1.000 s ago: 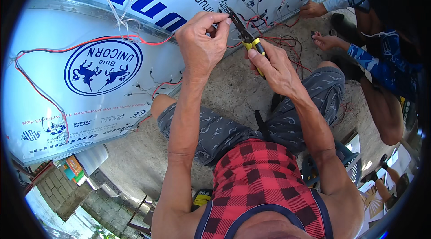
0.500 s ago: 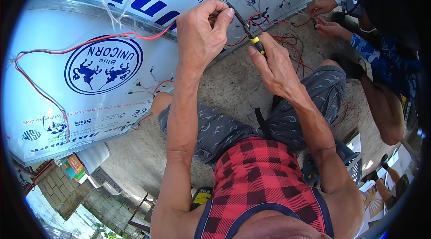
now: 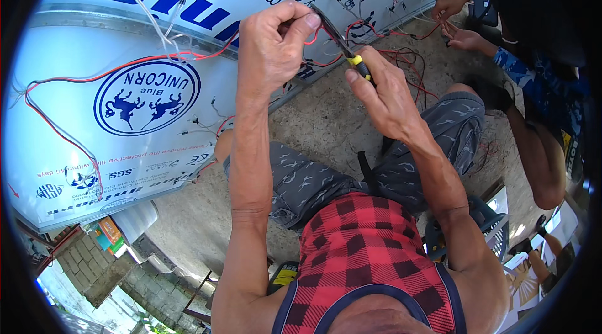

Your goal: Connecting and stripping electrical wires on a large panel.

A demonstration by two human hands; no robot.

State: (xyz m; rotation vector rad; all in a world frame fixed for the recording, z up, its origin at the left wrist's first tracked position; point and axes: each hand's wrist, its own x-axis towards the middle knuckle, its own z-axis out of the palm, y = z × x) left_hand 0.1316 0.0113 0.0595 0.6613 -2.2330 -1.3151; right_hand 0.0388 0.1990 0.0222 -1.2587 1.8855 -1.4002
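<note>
My left hand (image 3: 271, 45) is raised in front of the panels, thumb and forefinger pinched on a thin red wire (image 3: 216, 53). The wire runs off to the left and also comes out beside the fingers as a small red loop. My right hand (image 3: 390, 90) grips long-nosed pliers (image 3: 338, 38) with black and yellow handles. The pliers' dark jaws point up and left, their tips right by my left thumb and forefinger. Whether the tips bite on the wire is too small to tell.
Large white panels (image 3: 69, 158) with blue print stand ahead, with small wire ends poking out. Red and black wires (image 3: 407, 61) lie coiled on the concrete floor (image 3: 182, 233). At the right, a co-worker's hands (image 3: 464, 39) handle wires. A dark green plastic seat (image 3: 492, 227) is beside me.
My left hand has shifted slightly left, and more of the red loop shows beside the pliers. The right hand keeps its grip. The co-worker's hands have moved a little.
</note>
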